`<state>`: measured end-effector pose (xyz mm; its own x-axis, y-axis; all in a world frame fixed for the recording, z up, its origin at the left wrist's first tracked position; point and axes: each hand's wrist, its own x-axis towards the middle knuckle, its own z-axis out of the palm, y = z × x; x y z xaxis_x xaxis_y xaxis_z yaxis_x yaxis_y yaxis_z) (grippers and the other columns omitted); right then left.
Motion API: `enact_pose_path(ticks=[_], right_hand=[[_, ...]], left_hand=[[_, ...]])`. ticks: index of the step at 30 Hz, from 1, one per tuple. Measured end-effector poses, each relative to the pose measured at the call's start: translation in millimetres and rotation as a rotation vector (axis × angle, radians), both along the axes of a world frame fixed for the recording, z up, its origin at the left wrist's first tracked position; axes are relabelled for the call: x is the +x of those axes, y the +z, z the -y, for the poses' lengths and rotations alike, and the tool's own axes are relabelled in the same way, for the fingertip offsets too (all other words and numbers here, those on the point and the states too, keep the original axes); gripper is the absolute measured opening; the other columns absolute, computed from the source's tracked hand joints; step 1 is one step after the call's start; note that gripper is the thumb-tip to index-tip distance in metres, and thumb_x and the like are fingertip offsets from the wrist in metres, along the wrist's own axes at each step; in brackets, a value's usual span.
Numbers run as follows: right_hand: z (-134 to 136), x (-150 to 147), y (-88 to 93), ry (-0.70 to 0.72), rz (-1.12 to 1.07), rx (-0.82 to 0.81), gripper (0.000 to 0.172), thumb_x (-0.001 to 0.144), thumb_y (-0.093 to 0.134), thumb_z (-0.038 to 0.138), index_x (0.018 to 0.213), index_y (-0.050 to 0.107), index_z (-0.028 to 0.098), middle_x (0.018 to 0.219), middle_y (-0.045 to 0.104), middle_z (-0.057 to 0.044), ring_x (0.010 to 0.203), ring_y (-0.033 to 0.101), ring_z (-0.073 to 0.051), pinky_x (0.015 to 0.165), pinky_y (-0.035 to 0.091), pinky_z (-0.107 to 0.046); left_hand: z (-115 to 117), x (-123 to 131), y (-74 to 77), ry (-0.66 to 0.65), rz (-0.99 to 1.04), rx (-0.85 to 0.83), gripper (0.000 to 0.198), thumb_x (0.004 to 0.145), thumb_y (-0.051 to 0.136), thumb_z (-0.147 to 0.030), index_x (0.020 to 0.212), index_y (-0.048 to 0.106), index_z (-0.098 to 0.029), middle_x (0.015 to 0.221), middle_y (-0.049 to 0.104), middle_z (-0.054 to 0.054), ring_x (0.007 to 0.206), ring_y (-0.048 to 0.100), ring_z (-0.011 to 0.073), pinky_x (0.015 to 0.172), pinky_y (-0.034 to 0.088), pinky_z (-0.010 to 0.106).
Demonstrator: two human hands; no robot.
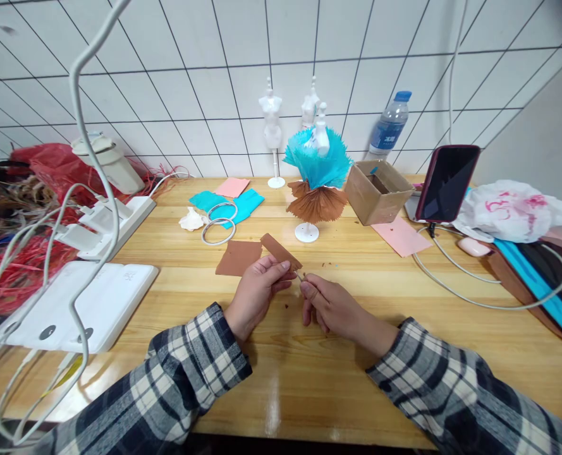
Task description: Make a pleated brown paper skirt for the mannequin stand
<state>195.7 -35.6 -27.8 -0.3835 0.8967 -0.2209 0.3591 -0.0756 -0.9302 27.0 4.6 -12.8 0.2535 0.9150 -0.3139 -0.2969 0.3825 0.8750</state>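
A folded strip of brown paper (279, 250) is pinched in my left hand (256, 287), between thumb and fingers. Closed on a small metal tool (299, 276) is my right hand (330, 303); the fingers cover most of it, so its kind is unclear. The tool's thin tip meets the strip's right end. Small brown scraps lie on the table around my hands. Left of the strip rests a flat brown sheet (239, 258). Behind my hands stands a small white mannequin (320, 136) dressed in pleated blue paper (316, 161) above pleated brown paper (316, 205).
Two metal rings (219, 232) lie by blue paper (250, 205). Another mannequin (271, 126) stands behind. To the right are a cardboard box (378, 199), pink paper (401, 238), a bottle (389, 126) and a propped phone (448, 183). Cables cross a white power bank (114, 303) at left.
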Motion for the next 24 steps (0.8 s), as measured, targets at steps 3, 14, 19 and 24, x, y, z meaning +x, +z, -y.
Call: enact_pose_path(ticks=[3, 14, 19, 24], right_hand=[[-0.6, 2.3, -1.2, -0.006, 0.004, -0.023, 0.036, 0.097, 0.027, 0.056, 0.088, 0.041, 0.023, 0.061, 0.064, 0.005, 0.033, 0.046, -0.008, 0.035, 0.034, -0.019], [-2.4, 5.2, 2.9, -0.003, -0.009, -0.056, 0.036, 0.097, 0.029, 0.054, 0.084, 0.040, 0.023, 0.054, 0.059, 0.006, 0.033, 0.043, -0.008, 0.035, 0.032, -0.018], [-1.9, 4.8, 3.2, -0.008, -0.030, -0.062, 0.035, 0.097, 0.029, 0.053, 0.081, 0.040, 0.023, 0.051, 0.055, 0.007, 0.033, 0.042, -0.008, 0.034, 0.030, -0.017], [-2.8, 4.4, 4.2, -0.012, -0.040, -0.073, 0.037, 0.097, 0.028, 0.054, 0.080, 0.040, 0.023, 0.049, 0.053, 0.007, 0.033, 0.040, -0.008, 0.035, 0.030, -0.018]], left_hand=[[-1.4, -0.1, -0.4, 0.035, 0.020, 0.001, 0.019, 0.072, 0.076, -0.028, 0.082, 0.066, -0.016, 0.081, 0.066, 0.000, 0.073, 0.061, 0.0090, 0.068, 0.046, 0.020], [-1.3, -1.3, -3.5, -0.031, 0.012, 0.034, 0.016, 0.074, 0.074, -0.026, 0.084, 0.068, -0.015, 0.080, 0.065, 0.000, 0.068, 0.057, 0.0077, 0.066, 0.046, 0.020], [-1.6, -1.8, -3.7, -0.036, 0.004, 0.030, 0.017, 0.072, 0.076, -0.026, 0.083, 0.069, -0.015, 0.077, 0.065, 0.000, 0.067, 0.057, 0.0082, 0.067, 0.045, 0.021], [-1.4, -2.7, -5.0, -0.041, 0.015, 0.020, 0.016, 0.073, 0.076, -0.025, 0.084, 0.069, -0.016, 0.079, 0.065, 0.000, 0.068, 0.057, 0.0079, 0.068, 0.045, 0.021]])
